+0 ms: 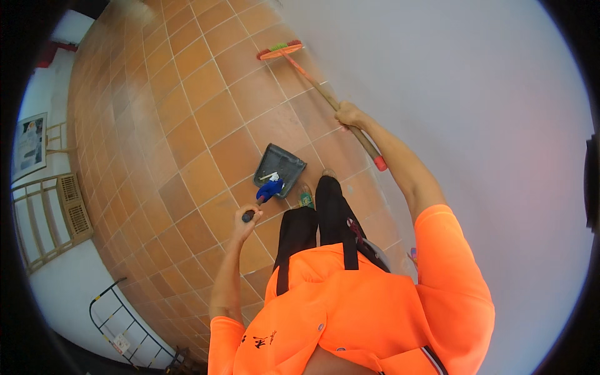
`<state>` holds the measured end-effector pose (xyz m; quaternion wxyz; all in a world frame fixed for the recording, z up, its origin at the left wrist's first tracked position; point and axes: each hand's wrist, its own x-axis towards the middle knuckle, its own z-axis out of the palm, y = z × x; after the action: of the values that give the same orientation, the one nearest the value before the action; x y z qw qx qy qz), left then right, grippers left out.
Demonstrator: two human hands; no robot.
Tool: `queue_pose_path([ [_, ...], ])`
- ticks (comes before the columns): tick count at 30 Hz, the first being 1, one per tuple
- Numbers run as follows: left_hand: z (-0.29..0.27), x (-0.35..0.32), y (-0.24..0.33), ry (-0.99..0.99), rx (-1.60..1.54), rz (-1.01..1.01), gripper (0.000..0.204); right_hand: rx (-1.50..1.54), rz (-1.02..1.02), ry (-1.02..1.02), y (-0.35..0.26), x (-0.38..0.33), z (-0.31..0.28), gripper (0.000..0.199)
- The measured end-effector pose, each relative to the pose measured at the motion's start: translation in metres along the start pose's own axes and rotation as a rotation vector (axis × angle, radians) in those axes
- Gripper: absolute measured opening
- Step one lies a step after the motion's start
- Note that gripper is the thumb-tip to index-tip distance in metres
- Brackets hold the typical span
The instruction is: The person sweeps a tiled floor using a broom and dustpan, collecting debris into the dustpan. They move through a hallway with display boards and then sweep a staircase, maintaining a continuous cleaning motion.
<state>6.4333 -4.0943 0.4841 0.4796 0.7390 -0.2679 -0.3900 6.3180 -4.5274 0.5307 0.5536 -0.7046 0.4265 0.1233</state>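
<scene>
My right hand (349, 115) is closed round the long wooden handle of a broom (325, 94), whose orange head with red and green bristles (279, 51) rests on the floor by the wall. The handle's red end cap points back toward me. In my left hand (245, 220) is the upright handle of a dustpan, its dark grip tip showing beyond my fingers. The black dustpan (289, 164) sits on the tiles just in front of my shoes. Some small white scraps lie in it, next to a blue cloth or wrap (270, 189) around the lower handle.
Orange-brown tiles (206, 125) cover the floor. A pale wall (462, 106) runs close along my right. On the far left stand a wooden chair or bench (75, 203), a framed picture (30, 147) and a black metal trolley frame (128, 322).
</scene>
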Motion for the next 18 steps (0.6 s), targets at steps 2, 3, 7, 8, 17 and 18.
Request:
queue_pose_path([
  [2, 0.011, 0.006, -0.005, 0.026, 0.019, -0.061, 0.011, -0.316, -0.057, 0.008, 0.021, 0.017, 0.002, 0.011],
  [3, 0.018, 0.015, -0.013, 0.024, 0.036, -0.102, 0.011, -0.423, -0.095, -0.016, 0.046, 0.023, 0.002, 0.011],
  [7, 0.058, 0.065, -0.05, -0.027, -0.031, -0.053, 0.011, -0.785, -0.058, -0.444, 0.237, -0.003, 0.003, 0.022],
  [8, 0.067, 0.082, -0.066, -0.008, -0.034, -0.058, 0.01, -0.735, -0.053, -0.558, 0.262, -0.031, 0.007, 0.015],
  [17, 0.134, 0.138, -0.139, 0.023, -0.212, -0.119, 0.011, 0.488, 0.672, -0.448, 0.24, -0.231, -0.059, 0.013],
  [18, 0.137, 0.137, -0.139, 0.017, -0.195, -0.121, 0.011, 0.523, 0.662, -0.467, 0.226, -0.24, -0.066, 0.013],
])
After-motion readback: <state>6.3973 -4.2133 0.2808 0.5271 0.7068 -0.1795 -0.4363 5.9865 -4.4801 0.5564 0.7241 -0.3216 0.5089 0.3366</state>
